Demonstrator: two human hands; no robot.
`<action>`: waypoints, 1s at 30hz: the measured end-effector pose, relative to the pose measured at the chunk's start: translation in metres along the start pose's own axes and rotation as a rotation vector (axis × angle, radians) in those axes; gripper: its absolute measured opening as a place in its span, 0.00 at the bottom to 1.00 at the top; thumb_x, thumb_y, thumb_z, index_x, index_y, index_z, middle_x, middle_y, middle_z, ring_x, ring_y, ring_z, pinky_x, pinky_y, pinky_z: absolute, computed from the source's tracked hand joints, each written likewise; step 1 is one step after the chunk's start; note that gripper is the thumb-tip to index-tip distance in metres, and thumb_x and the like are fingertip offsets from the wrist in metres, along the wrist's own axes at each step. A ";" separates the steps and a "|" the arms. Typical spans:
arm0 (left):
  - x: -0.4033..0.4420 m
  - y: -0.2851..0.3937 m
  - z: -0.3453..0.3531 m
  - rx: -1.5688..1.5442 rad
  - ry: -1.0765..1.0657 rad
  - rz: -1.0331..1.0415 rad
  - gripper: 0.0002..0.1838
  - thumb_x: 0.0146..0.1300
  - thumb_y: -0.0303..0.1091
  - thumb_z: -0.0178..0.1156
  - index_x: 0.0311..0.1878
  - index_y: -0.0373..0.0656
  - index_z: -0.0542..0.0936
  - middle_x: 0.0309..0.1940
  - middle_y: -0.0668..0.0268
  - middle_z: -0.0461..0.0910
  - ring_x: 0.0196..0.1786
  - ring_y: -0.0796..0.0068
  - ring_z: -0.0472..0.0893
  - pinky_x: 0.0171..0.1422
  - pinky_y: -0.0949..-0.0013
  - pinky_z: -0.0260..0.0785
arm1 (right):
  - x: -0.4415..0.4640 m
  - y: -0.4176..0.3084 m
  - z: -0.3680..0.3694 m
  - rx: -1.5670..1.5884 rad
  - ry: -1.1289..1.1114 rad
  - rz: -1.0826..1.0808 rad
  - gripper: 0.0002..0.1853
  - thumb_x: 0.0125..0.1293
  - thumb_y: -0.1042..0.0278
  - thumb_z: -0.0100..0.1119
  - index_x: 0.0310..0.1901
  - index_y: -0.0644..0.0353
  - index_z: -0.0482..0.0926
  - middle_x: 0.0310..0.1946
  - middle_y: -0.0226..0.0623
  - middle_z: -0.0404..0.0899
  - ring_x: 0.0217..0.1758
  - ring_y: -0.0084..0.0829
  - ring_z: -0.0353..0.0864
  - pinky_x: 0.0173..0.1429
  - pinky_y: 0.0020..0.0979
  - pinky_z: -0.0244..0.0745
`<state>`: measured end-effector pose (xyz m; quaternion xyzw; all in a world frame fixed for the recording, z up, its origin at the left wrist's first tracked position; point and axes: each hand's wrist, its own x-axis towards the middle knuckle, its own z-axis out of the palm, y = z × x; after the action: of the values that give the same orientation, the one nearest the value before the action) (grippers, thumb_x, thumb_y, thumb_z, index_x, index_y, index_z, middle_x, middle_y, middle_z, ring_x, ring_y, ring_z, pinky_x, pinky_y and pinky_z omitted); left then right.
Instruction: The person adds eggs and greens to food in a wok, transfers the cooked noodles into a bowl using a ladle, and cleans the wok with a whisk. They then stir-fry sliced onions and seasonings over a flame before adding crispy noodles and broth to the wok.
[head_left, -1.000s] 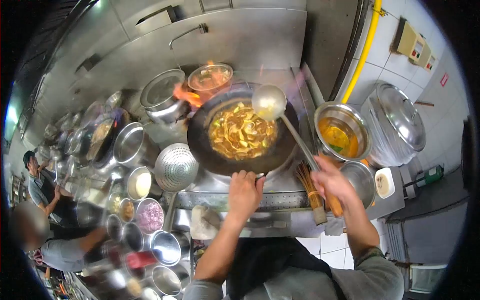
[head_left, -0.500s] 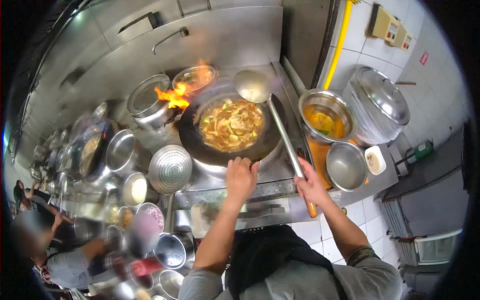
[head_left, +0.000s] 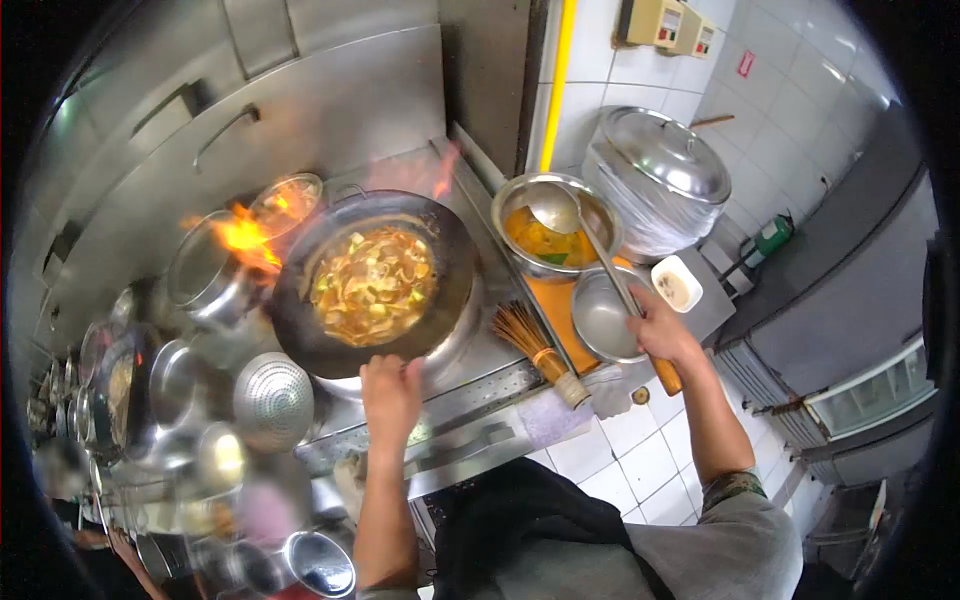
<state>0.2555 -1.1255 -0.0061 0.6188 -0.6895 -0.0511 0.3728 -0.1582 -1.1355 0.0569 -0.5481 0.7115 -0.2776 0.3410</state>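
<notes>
My left hand (head_left: pixel 390 393) is closed on the near edge of a dark wok (head_left: pixel 450 250), perhaps over a handle hidden beneath the fingers. Sliced food in brown sauce (head_left: pixel 372 285) lies in the wok. My right hand (head_left: pixel 663 328) grips the long handle of a metal ladle (head_left: pixel 554 207) near its wooden end. The ladle's bowl is over a steel bowl (head_left: pixel 607 250) of orange-yellow liquid, at the liquid's surface or just above it; which, I cannot tell. Under the ladle handle sits a second steel bowl (head_left: pixel 600 318).
Flames (head_left: pixel 245 238) rise left of the wok near another pan. A bamboo brush (head_left: pixel 545 358) lies on the counter's right side. A perforated strainer (head_left: pixel 273 400) and several pots stand left. A lidded container (head_left: pixel 665 165) is behind the bowls. Part of another person's arm (head_left: pixel 132 560) shows lower left.
The ladle has moved from above the wok to the bowl of liquid on the right. My left hand has stayed at the wok's edge. The view has turned right.
</notes>
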 end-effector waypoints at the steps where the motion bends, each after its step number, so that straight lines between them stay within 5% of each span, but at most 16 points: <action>1: 0.003 0.000 0.002 0.031 -0.057 -0.009 0.13 0.64 0.37 0.65 0.30 0.38 0.77 0.30 0.52 0.75 0.38 0.46 0.72 0.44 0.48 0.65 | 0.002 0.004 0.003 0.003 -0.009 -0.003 0.35 0.60 0.75 0.56 0.72 0.65 0.66 0.28 0.34 0.77 0.19 0.22 0.74 0.25 0.29 0.69; 6: -0.003 0.006 0.007 0.065 -0.019 -0.029 0.14 0.65 0.37 0.64 0.29 0.38 0.77 0.30 0.52 0.76 0.38 0.47 0.73 0.45 0.49 0.65 | 0.006 0.002 0.008 0.106 -0.078 0.067 0.34 0.62 0.75 0.56 0.72 0.68 0.62 0.27 0.33 0.76 0.18 0.21 0.72 0.22 0.27 0.66; 12: 0.002 0.006 0.005 0.072 -0.075 -0.042 0.12 0.64 0.36 0.64 0.30 0.38 0.78 0.31 0.51 0.76 0.39 0.46 0.74 0.46 0.49 0.65 | -0.026 -0.028 -0.013 0.792 -0.077 0.238 0.34 0.65 0.75 0.56 0.73 0.65 0.60 0.29 0.32 0.73 0.16 0.18 0.66 0.17 0.24 0.61; 14: 0.003 -0.002 0.005 0.076 -0.056 -0.025 0.12 0.64 0.37 0.64 0.30 0.38 0.78 0.32 0.51 0.77 0.39 0.45 0.74 0.46 0.48 0.65 | -0.048 -0.050 -0.021 0.806 -0.128 0.217 0.33 0.64 0.76 0.56 0.72 0.67 0.61 0.29 0.32 0.74 0.15 0.16 0.64 0.17 0.22 0.60; 22: -0.005 0.007 0.002 0.070 -0.019 -0.018 0.12 0.62 0.36 0.66 0.30 0.39 0.77 0.31 0.52 0.75 0.39 0.47 0.74 0.45 0.49 0.65 | -0.030 -0.068 0.059 1.147 -0.586 0.222 0.30 0.66 0.71 0.57 0.70 0.62 0.63 0.29 0.28 0.70 0.17 0.15 0.64 0.17 0.20 0.60; 26: 0.000 0.025 -0.018 0.013 0.014 -0.057 0.12 0.62 0.36 0.66 0.30 0.39 0.77 0.30 0.53 0.75 0.38 0.48 0.74 0.45 0.50 0.66 | -0.035 -0.073 0.083 0.469 -0.525 0.003 0.32 0.67 0.72 0.57 0.72 0.60 0.60 0.27 0.28 0.71 0.17 0.20 0.66 0.20 0.26 0.64; 30: -0.001 0.003 0.005 0.040 0.025 -0.007 0.11 0.62 0.35 0.66 0.30 0.39 0.78 0.30 0.53 0.75 0.38 0.48 0.73 0.45 0.51 0.66 | -0.027 -0.098 0.087 0.609 -0.717 0.117 0.32 0.68 0.73 0.56 0.73 0.61 0.60 0.28 0.30 0.73 0.18 0.21 0.69 0.21 0.28 0.65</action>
<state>0.2494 -1.1262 -0.0085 0.6293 -0.6835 -0.0309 0.3686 -0.0266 -1.1348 0.0838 -0.4433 0.4648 -0.2475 0.7253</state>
